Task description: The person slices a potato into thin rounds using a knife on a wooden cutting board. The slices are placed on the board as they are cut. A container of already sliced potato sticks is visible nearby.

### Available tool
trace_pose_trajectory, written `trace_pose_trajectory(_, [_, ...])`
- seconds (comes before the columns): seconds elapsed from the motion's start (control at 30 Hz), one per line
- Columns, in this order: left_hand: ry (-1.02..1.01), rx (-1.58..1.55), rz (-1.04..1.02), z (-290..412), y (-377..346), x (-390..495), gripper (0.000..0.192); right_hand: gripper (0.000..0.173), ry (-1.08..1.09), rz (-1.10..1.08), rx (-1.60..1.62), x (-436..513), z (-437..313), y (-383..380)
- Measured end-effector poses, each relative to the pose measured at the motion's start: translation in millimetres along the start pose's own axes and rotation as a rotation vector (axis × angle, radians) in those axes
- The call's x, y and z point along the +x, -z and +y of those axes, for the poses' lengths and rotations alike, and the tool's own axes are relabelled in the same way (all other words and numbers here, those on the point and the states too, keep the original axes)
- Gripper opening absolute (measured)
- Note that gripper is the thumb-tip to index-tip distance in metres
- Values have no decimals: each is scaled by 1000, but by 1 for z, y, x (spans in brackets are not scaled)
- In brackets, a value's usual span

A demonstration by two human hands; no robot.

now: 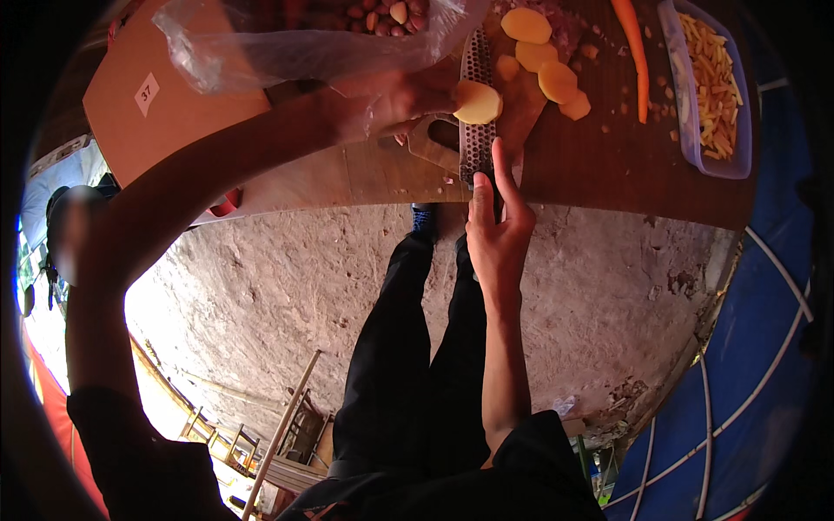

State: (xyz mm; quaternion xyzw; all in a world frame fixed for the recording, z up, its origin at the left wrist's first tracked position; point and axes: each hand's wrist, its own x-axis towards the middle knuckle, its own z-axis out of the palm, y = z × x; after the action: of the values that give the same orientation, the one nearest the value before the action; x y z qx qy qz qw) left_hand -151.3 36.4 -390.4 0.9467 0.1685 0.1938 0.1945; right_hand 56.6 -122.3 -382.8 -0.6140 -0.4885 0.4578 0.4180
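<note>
My right hand (500, 225) grips the handle of a kitchen knife whose broad blade (477, 146) has a dimpled pattern. The thumb and extended index finger lie along the handle towards the blade. A pale yellow slice, seemingly potato (480, 104), rests against the blade. My left hand (414, 98) has its fingertips at that slice's left edge; shadow partly hides them. Under the knife is a wooden cutting board (430, 148) with a handle hole. Several more potato slices (558, 82) lie overlapping right of the blade, beside finely chopped reddish pieces (570, 29).
A carrot (638, 71) and a plastic container (726, 168) of pale cut strips (713, 84) are at right. A clear plastic bag (234, 58) and shallots (397, 19) are at the back. A cardboard box (189, 91) stands left. The table edge (599, 211) is nearest my legs.
</note>
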Motion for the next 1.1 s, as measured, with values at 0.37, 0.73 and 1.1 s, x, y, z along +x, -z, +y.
trace_pose_trajectory(0.37, [602,-5,231,66,3,16,49,44,55,145,-83,-6,-29,-17])
trace_pose_trajectory(0.73, [1258,-871,859,101,-35,41,38,53,93,-77,-499,-13,-54,6])
trace_pose_trajectory(1.1, [1307,-494,750,107,-31,48,28,52,144,-60,-532,-10,-56,4])
